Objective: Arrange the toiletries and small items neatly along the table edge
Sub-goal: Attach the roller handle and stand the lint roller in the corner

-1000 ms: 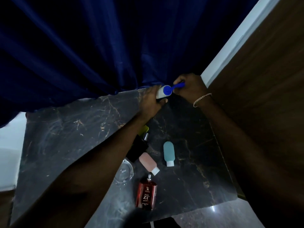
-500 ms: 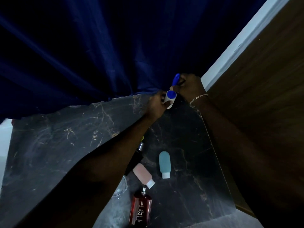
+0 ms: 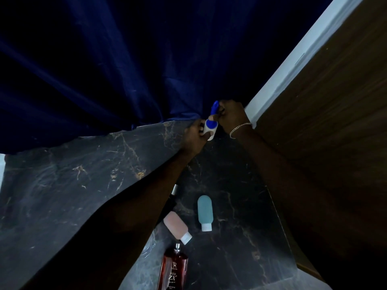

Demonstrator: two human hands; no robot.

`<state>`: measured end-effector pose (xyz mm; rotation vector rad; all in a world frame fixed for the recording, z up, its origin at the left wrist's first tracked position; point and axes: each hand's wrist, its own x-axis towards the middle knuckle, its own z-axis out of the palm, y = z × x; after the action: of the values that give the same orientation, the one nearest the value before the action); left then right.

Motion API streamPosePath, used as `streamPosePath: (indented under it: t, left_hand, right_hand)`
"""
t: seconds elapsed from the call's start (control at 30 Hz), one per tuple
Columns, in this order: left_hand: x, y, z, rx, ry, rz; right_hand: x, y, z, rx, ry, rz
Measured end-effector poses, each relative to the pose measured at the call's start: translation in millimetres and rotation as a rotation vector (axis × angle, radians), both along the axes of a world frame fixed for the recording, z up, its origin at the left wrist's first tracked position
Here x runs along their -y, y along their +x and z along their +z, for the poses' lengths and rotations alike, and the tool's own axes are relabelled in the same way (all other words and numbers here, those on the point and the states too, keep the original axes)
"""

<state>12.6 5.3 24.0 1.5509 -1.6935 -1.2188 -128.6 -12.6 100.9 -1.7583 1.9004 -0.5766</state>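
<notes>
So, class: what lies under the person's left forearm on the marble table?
Under the left forearm, part of a dark bottle with a silver collar and a clear glass rim show on the table. The rest is covered.

Blue-and-white lint roller (image 3: 210, 127) upright at far edge; teal (image 3: 205, 212), pink bottles (image 3: 176, 226) lying.

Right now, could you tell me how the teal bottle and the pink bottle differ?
The teal bottle lies straight, cap toward the camera; the pink bottle lies at a slant, cap pointing lower right. The pink bottle sits left, almost touching the red bottle's sprayer; the teal bottle lies apart. Both are soft tubes with white caps, lying flat.
</notes>
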Motion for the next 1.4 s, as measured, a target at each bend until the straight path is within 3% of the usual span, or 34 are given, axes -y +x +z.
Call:
streamPosePath:
  t: [0.13, 0.33, 0.47, 0.63, 0.9, 1.4]
  left_hand:
    - [0.1, 0.9, 0.1, 0.052, 0.03, -0.021]
    - [-1.1, 6.8, -4.5, 0.154, 0.073, -0.054]
    - [11.5, 15.2, -41.8, 0.203, 0.084, -0.058]
    - [-17.1, 29.9, 21.2, 0.254, 0.047, -0.086]
    - [-40.2, 51.6, 62.3, 0.371, -0.025, -0.112]
    - [-134.1, 116.4, 118.2, 0.568, -0.362, -0.227]
  right_hand:
    - [-1.2, -1.0, -7.5, -0.066, -0.016, 0.016]
    - [0.8, 0.6, -10.4, -0.019, 0.011, -0.02]
    - [0.1, 1.3, -7.1, -0.036, 0.006, -0.022]
    - [-3.4, 4.8, -8.9, -0.014, 0.031, -0.062]
    - [-16.1, 7.2, -9.5, -0.016, 0.063, -0.105]
    - [-135.1, 21.9, 29.7, -0.186, -0.152, -0.021]
